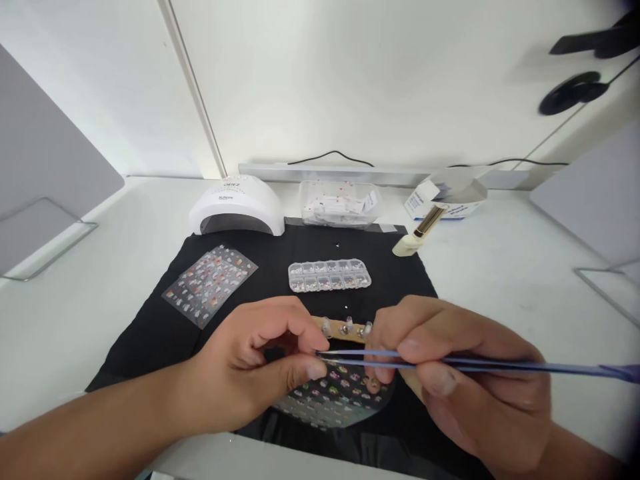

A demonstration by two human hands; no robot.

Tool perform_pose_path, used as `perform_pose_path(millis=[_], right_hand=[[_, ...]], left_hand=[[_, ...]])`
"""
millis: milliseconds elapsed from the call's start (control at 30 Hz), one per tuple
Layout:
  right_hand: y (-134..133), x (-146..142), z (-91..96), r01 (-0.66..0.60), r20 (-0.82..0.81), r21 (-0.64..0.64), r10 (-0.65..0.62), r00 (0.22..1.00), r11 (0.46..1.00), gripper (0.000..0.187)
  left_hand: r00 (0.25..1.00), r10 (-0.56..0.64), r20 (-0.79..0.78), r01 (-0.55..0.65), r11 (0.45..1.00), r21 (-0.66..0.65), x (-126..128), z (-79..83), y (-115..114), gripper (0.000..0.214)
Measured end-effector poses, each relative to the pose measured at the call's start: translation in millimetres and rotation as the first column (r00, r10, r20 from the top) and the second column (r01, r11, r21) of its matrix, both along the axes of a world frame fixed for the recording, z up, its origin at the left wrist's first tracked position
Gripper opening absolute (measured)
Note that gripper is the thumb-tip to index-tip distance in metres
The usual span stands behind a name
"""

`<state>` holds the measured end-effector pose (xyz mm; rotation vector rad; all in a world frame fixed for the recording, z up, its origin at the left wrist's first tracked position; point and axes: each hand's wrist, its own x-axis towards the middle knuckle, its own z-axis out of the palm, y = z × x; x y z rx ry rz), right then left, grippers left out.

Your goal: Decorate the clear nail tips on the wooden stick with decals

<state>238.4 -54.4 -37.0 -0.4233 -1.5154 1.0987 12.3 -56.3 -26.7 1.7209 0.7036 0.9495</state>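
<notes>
My right hand [465,373] is closed round blue tweezers [450,362], whose tips point left and meet the fingertips of my left hand [260,373]. My left hand pinches thumb against forefinger at those tips; what is between them is too small to see. Under both hands lies a clear sticker sheet [335,397] with small decals. Just behind the hands a tan stick [345,328] carries several nail tips.
A black mat [280,293] covers the white table. On it lie a second sticker sheet [210,283] and a clear box of gems [329,275]. Behind stand a white nail lamp [237,207], a clear plastic box [340,203], a gold-capped bottle [420,233] and a white carton [445,200].
</notes>
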Motion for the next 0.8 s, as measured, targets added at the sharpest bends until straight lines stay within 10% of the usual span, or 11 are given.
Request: perform_pose_path(millis=[800], right_hand=[[1.0,-0.5,5.7,-0.089,-0.061,-0.129,0.082,0.995,0.988,0.013]], left_hand=[[0.994,-0.094,-0.062,0.09,0.994,-0.067,0.8,4.8,0.4,0.005]])
